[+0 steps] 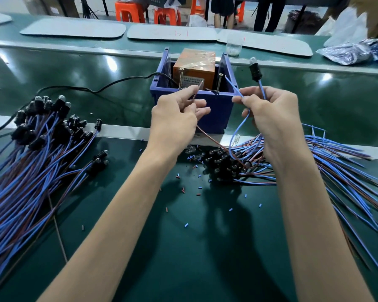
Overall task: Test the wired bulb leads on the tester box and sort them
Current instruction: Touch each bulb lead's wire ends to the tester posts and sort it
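The tester is an orange box [194, 66] inside a blue plastic bin [214, 107], with two upright screws [181, 78] at its front. My left hand [175, 114] pinches a brown wire lead [196, 90] whose tip points at the left screw. My right hand [271, 114] pinches a blue lead [231, 83] aimed toward the right screw, and also holds the bulb's wire, so the black socket and clear bulb [255, 68] stand up above the hand. A pile of wired bulbs [314, 158] lies under my right wrist. Another pile [31, 153] lies at the left.
A black power cable [96, 89] runs left from the bin. Cut bits of wire insulation [186, 225] are scattered on the green belt. White trays [74, 27], a clear cup [234, 45] and plastic bags [354, 51] sit at the far side. Orange stools and people's legs stand beyond.
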Demonstrator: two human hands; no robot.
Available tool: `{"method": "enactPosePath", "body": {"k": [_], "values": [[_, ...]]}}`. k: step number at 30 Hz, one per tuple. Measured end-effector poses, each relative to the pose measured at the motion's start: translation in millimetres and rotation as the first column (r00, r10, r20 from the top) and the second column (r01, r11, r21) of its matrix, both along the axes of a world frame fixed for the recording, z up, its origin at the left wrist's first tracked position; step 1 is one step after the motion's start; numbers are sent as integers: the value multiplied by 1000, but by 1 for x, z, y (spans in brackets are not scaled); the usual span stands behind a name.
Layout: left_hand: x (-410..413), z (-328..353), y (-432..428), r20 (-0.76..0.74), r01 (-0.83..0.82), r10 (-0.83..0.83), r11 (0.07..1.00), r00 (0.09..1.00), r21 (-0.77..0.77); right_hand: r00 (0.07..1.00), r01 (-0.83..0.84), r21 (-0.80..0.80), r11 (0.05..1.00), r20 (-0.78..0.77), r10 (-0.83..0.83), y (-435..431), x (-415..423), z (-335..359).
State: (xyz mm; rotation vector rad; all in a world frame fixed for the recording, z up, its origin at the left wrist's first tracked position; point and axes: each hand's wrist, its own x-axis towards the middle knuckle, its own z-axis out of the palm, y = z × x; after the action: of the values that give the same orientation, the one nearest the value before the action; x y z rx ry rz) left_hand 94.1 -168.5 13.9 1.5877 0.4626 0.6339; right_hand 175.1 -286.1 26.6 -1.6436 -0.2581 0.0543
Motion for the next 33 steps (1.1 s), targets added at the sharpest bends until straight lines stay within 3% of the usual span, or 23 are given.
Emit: {"method": "enactPosePath", "body": {"k": [19, 33], "values": [[-8, -1, 35, -2, -352, 354, 930, 935, 111, 1000, 0, 0, 1000, 8, 0, 5, 1, -8], [-3, -11, 37, -40, -204, 209, 974, 977, 96, 998, -57, 25, 998, -19, 57, 5, -4, -6]]}}
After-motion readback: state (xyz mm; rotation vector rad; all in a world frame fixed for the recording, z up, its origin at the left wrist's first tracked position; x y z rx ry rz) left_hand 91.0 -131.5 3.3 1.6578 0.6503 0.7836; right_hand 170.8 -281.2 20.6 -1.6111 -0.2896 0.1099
